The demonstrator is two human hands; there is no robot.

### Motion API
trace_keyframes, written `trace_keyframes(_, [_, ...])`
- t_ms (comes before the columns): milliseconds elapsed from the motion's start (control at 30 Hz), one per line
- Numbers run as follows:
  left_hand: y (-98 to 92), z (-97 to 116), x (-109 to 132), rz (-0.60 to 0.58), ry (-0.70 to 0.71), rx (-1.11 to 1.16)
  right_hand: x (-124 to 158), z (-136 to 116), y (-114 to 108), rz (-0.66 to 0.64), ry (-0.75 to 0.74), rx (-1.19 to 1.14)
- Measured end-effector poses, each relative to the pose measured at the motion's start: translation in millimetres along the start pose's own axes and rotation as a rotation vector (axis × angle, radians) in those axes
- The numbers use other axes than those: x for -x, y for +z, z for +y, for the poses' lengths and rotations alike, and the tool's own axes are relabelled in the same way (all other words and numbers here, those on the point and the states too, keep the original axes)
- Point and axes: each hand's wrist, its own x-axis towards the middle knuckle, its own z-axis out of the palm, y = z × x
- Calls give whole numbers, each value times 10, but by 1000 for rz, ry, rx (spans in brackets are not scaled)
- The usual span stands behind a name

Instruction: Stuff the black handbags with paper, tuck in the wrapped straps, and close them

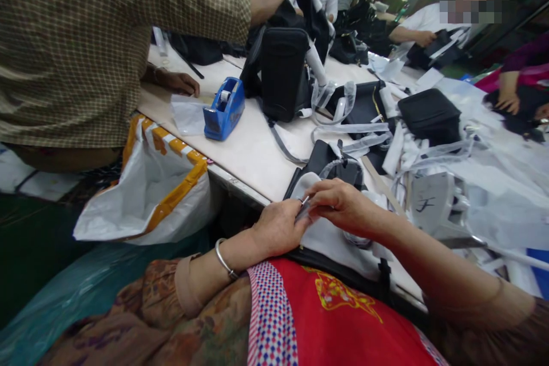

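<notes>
My left hand (281, 227), with a silver bangle on the wrist, is closed on a small piece of clear plastic (303, 210) at the table's near edge. Fingertips of my right hand (338, 203) pinch the same piece from the other side, so the two hands nearly touch. Below them lies a black bag (317, 254) with white padding (338, 246) over it, close against my red apron (334, 303). Part of the bag is hidden by my hands and forearms.
A blue tape dispenser (223, 111) and an upright black bag (283, 71) stand beyond my hands. A white sack (141, 194) hangs at the table's left edge. Plastic wrap and white rolls (397, 146) cover the right side. A person in a checked shirt (77, 51) reaches across.
</notes>
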Motion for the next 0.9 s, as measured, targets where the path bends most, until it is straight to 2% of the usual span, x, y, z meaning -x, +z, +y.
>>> trace_keyframes(167, [-7, -31, -34, -45, -35, 1, 27, 2, 5, 32, -120, 59])
trace_keyframes(333, [-13, -38, -31, -50, -32, -2, -22, 12, 54, 64, -132, -18])
trace_keyframes(567, [-1, -59, -26, -50, 23, 53, 6, 68, 188, 175, 6, -236])
trace_keyframes(767, [-56, 1, 9, -52, 48, 130, 56, 48, 300, 291, 182, -217])
trace_keyframes(900, [-56, 31, 14, -30, -3, 166, 67, -6, 320, 343, 264, -249])
